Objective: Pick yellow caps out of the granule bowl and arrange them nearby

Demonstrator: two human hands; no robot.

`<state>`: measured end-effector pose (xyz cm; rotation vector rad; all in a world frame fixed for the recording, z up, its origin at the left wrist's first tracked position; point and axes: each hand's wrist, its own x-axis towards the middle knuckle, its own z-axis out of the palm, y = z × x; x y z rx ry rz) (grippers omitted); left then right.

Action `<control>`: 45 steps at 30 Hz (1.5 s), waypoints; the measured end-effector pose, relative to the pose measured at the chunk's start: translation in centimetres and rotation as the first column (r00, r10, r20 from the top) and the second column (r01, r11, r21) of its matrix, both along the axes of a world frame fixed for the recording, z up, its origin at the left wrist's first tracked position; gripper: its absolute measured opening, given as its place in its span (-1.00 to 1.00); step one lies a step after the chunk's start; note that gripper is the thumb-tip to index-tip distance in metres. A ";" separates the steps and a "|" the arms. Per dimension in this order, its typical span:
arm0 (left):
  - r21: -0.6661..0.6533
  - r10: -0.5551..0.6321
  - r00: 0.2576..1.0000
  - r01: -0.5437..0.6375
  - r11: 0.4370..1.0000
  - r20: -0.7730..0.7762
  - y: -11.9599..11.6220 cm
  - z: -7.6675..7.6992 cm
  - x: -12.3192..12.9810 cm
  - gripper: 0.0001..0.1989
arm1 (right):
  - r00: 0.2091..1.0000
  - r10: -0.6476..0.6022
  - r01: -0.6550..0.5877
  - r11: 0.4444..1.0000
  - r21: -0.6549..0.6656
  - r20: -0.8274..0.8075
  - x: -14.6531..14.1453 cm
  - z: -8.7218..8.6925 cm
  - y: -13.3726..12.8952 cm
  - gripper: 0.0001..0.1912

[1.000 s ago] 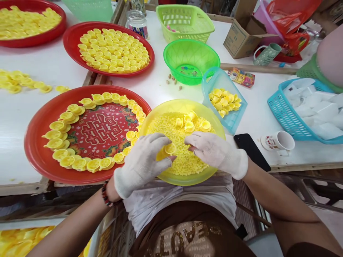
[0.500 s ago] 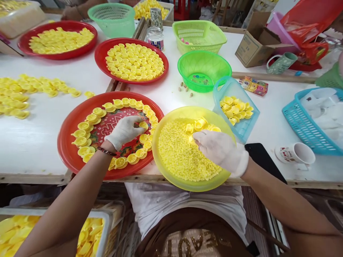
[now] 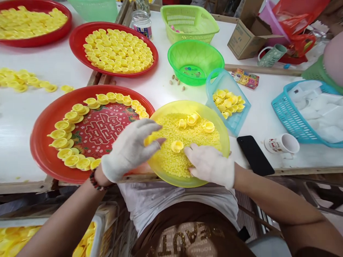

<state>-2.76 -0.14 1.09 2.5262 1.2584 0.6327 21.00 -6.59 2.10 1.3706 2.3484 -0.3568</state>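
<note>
My left hand (image 3: 136, 146), in a white glove, is over the left rim of the yellow bowl (image 3: 224, 125), thumb and fingers apart. Something yellow shows between them, and I cannot tell whether it is a cup or the bowl. My right hand (image 3: 207, 162), also gloved, lies on the small yellow pellets (image 3: 171, 166) in the bowl, its fingers spread beside a small yellow cup (image 3: 177, 146). Several more little cups, like this cup (image 3: 208, 126), rest on the pellets. On the left, the red tray (image 3: 43, 150) bears a ring of yellow cups (image 3: 62, 125) round its edge.
A blue scoop-shaped tray (image 3: 238, 123) with yellow cups, a black phone (image 3: 254, 155) and a white mug (image 3: 281, 144) are on the right. Behind stand a green basin (image 3: 197, 59) and another red tray (image 3: 76, 44) full of cups. A blue basket (image 3: 292, 114) holds white pieces.
My left hand has moved from the tray's cups to the bowl's left rim, and its fingers have spread. My right hand has shifted down off the cups onto the pellets. The view has shifted.
</note>
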 end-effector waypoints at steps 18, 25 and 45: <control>-0.153 -0.133 0.963 0.099 0.983 -0.233 -1.8 -2.3 5.1 -0.65 | 0.830 -0.032 0.134 0.981 0.143 -0.557 1.4 -0.2 2.3 -0.73; -0.105 -0.088 0.975 0.068 0.992 -0.203 -2.0 -2.3 5.1 -0.60 | 0.989 0.019 -0.011 0.998 0.054 -0.148 1.6 -1.0 -0.1 -0.89; -0.148 -0.111 0.992 0.101 0.984 -0.059 -2.0 -2.5 4.4 -0.70 | 0.956 -0.047 0.107 0.975 0.196 -0.289 2.4 0.6 1.9 -0.83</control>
